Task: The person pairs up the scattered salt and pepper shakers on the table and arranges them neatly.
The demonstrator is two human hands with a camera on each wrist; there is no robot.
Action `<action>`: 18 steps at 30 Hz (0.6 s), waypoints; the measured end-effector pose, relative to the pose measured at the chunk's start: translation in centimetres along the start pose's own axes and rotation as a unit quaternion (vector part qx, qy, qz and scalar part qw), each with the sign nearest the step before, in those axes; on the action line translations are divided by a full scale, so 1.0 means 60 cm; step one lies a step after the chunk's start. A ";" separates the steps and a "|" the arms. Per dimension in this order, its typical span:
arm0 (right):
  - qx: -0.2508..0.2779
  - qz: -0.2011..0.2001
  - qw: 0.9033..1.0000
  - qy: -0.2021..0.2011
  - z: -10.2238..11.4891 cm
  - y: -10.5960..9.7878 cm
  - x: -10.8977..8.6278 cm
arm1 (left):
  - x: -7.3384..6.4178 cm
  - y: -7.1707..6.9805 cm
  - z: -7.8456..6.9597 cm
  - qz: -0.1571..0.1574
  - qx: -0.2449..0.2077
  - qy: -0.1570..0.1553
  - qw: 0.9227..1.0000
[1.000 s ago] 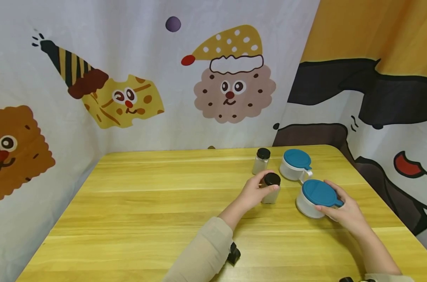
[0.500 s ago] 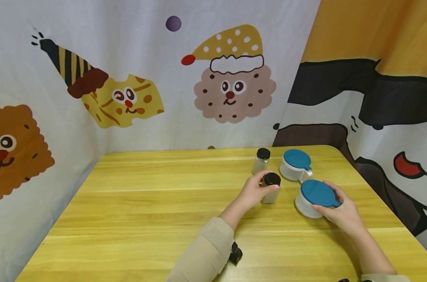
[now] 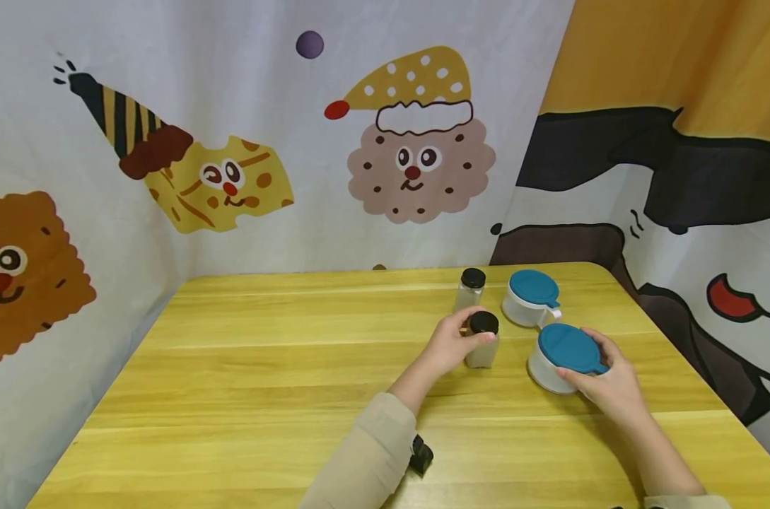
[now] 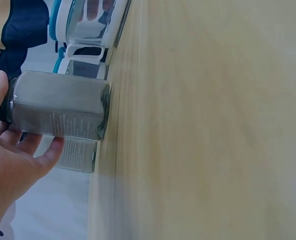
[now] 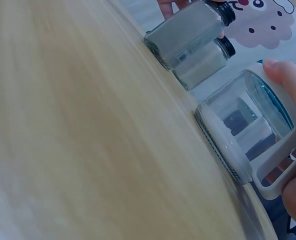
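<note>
My left hand point(image 3: 445, 346) grips a squarish glass spice jar point(image 3: 482, 353) near its black lid, thumb on one side and fingers on the other. In the left wrist view the jar point(image 4: 60, 105) looks greyish, with fine print low on its side. To its right, my right hand point(image 3: 614, 385) holds a clear seasoning pot point(image 3: 546, 371) with a blue lid and a white handle, thumb at the lid's rim. White contents lie at the bottom of this pot point(image 5: 228, 140) in the right wrist view. Both stand upright, bases at the table top.
A second black-lidded jar point(image 3: 469, 297) stands just behind the held one. Behind the held pot is another blue-lidded pot point(image 3: 521, 309), its handle turned towards it. The wooden table point(image 3: 264, 367) reaches back to a printed cartoon curtain point(image 3: 321, 212).
My right hand has slid the seasoning pot slightly left, closer to the jar. My left hand keeps its grip, the jar shifting only a little left. The rear jar and pot stay put.
</note>
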State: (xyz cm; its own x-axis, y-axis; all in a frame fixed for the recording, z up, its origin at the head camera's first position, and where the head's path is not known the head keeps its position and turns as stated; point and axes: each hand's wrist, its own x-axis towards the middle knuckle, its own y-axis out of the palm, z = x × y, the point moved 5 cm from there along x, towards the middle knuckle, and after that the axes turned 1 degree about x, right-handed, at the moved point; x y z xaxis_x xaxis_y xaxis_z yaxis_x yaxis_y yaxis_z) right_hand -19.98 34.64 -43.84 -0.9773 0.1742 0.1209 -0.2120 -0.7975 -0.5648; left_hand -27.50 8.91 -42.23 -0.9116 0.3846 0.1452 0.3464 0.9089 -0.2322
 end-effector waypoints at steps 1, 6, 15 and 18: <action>0.004 -0.001 1.000 0.001 0.000 0.001 0.000 | 0.000 -0.001 0.000 0.000 -0.002 0.000 1.000; 0.002 -0.008 1.000 0.007 0.003 0.002 -0.001 | -0.001 -0.007 0.002 -0.004 -0.002 -0.002 1.000; -0.019 -0.021 1.000 0.011 0.007 0.003 -0.003 | -0.003 -0.013 -0.003 -0.008 -0.016 0.023 1.000; -0.018 -0.025 0.999 0.009 0.008 0.004 -0.003 | -0.005 -0.017 -0.010 -0.007 -0.015 0.035 0.999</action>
State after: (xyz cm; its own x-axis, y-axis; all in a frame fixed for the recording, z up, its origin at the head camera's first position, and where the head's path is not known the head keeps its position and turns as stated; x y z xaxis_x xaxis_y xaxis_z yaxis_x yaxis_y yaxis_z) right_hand -19.86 34.15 -43.63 -0.9650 0.2250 0.1348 -0.2607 -0.7660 -0.5876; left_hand -27.43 7.97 -41.47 -0.8990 0.3808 0.2161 0.3409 0.9185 -0.2002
